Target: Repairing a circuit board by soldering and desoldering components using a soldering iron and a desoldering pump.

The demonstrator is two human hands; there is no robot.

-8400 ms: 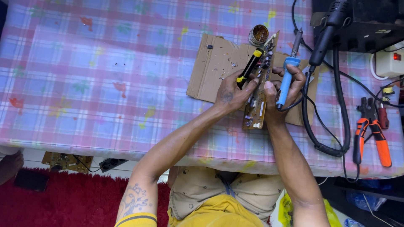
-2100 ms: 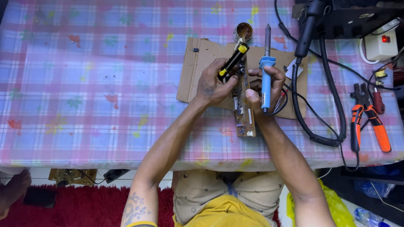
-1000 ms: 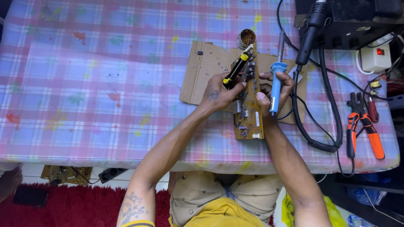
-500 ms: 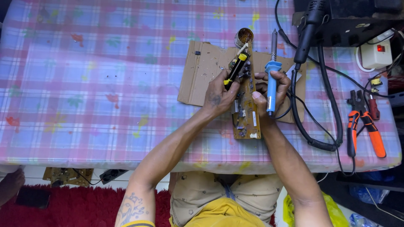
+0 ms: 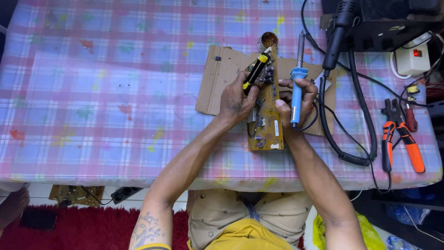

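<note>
**benchlurker:** So what's the person actually gripping here? Top-down head view, hard to parse.

**solder_sam:** Left hand (image 5: 237, 99) has its fingers wrapped around a black-and-yellow tool (image 5: 255, 74), looks like a desoldering pump or a screwdriver, can't tell which. It points up and to the right, with its yellow end up by the small round tin (image 5: 267, 41). The same hand also sits against the left edge of the yellowish circuit board (image 5: 267, 122).

**benchlurker:** And the other one?

**solder_sam:** Right hand (image 5: 296, 99) is clamped on a blue-handled soldering iron (image 5: 297, 90), held nearly upright with the metal tip pointing away from the person. The fingers curl around the blue grip, and the thumb side touches the board's right edge. So the board is pinched between both hands, standing long-ways, its near end close to the tabletop's front edge.

**benchlurker:** What's under it?

**solder_sam:** A flattened piece of brown cardboard (image 5: 217, 78) lying on the tabletop (image 5: 92, 92), which has a pink and blue checked cloth with paint-like spots. The tin sits at the cardboard's far edge, just past the top of the board.

**benchlurker:** Stuff on the right?

**solder_sam:** A thick black cable (image 5: 356, 106) loops down from a black wand (image 5: 340, 28) near a dark box at the top right. Orange-handled pliers (image 5: 400, 136) lie well apart from the hands, near the right edge, and a white power strip with a red switch (image 5: 411, 58) sits above them. Down on the floor there's a red rug (image 5: 69, 231) and another circuit board (image 5: 76, 194).
</note>
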